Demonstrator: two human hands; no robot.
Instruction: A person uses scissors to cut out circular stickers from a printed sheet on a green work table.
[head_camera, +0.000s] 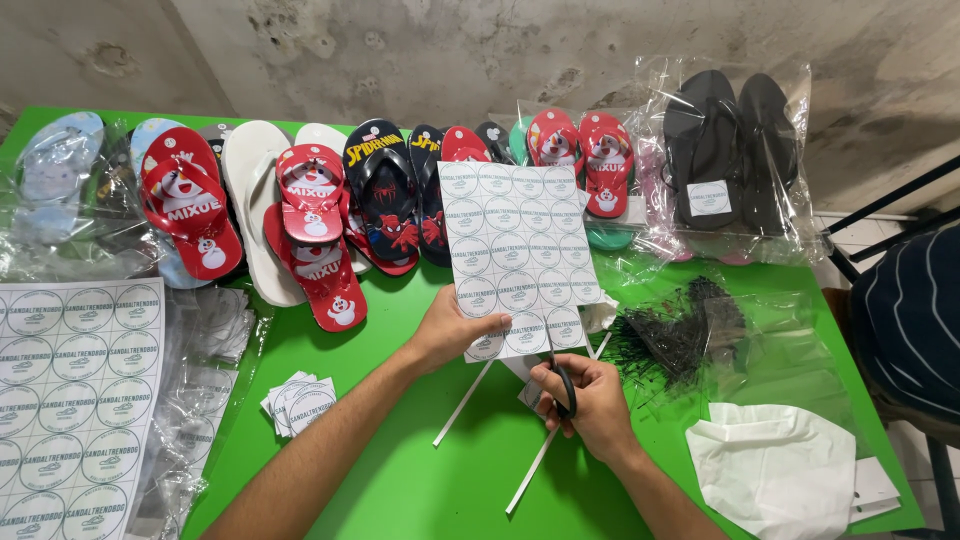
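Observation:
My left hand (448, 328) pinches the lower left edge of a white sheet of round labels (515, 250), held upright over the green table (420, 470). My right hand (588, 402) grips black-handled scissors (562, 385) whose blades meet the sheet's bottom edge. Thin white paper strips (463, 403) lie under the hands. A small stack of cut square labels (298, 402) rests to the left.
Rows of printed flip-flops (320, 215) line the back, some in clear bags, with black ones (735, 150) at right. Another label sheet (75, 400) lies far left. Black plastic ties (672, 335) and a white bag (775, 470) sit right. A person in a striped shirt (910, 320) sits at the edge.

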